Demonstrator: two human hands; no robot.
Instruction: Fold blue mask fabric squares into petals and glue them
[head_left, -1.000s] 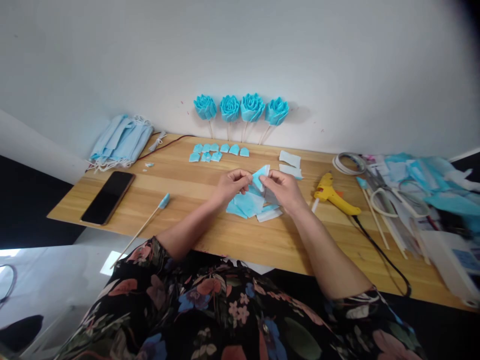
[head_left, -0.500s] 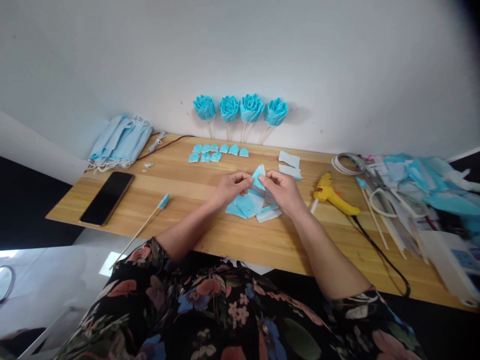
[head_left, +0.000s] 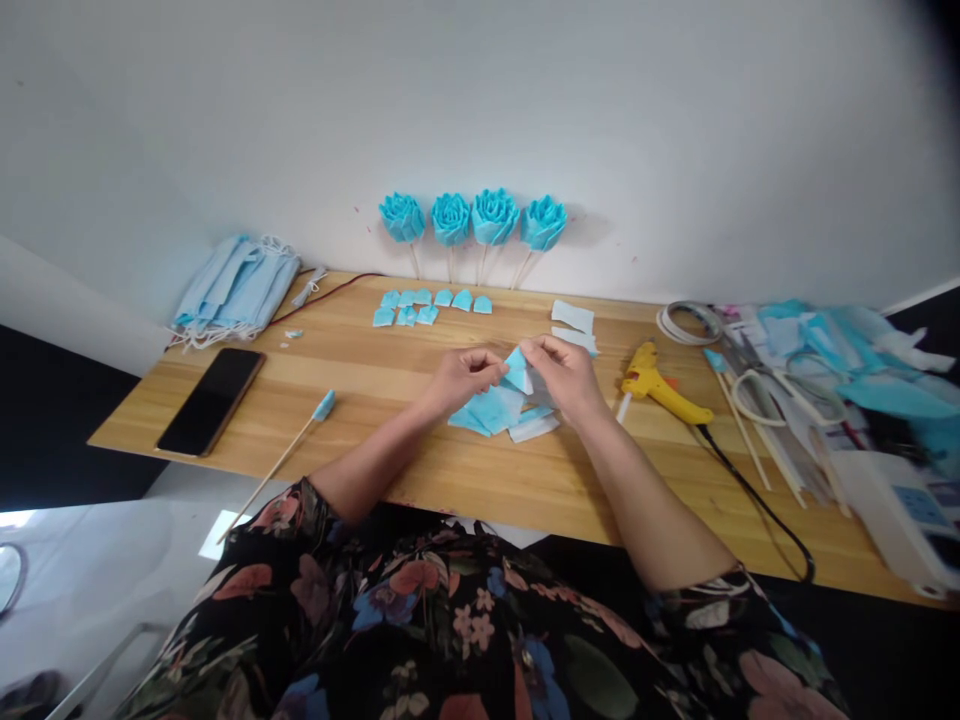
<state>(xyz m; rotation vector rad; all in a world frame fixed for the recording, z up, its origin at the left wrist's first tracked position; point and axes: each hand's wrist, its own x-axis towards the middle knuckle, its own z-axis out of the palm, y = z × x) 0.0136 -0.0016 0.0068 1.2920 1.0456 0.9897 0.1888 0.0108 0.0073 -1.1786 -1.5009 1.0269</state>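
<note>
Between my two hands is a small blue and white piece of mask fabric [head_left: 516, 372], partly folded. My left hand [head_left: 469, 380] pinches its left edge, fingers closed. With thumb and fingers together, my right hand [head_left: 562, 375] pinches the piece at its upper right. Below them lies a loose pile of cut blue fabric pieces [head_left: 487, 411] with some white ones. Further back, several small blue folded petals [head_left: 463, 300] lie in two rows. Two white strips [head_left: 572, 317] are behind my right hand.
Several blue fabric flowers [head_left: 495, 218] on sticks lean against the wall. A stack of face masks [head_left: 236, 288], a phone [head_left: 211, 401] and a blue-tipped stick [head_left: 289, 452] are at left. At right are a yellow glue gun [head_left: 664, 385], tape [head_left: 688, 322], scissors [head_left: 759, 398] and fabric scraps [head_left: 847, 345].
The fabric piece's pointed top has been folded down, so it looks shorter and wider. My right hand's fingertips have moved slightly up along its edge. The view has shifted a little.
</note>
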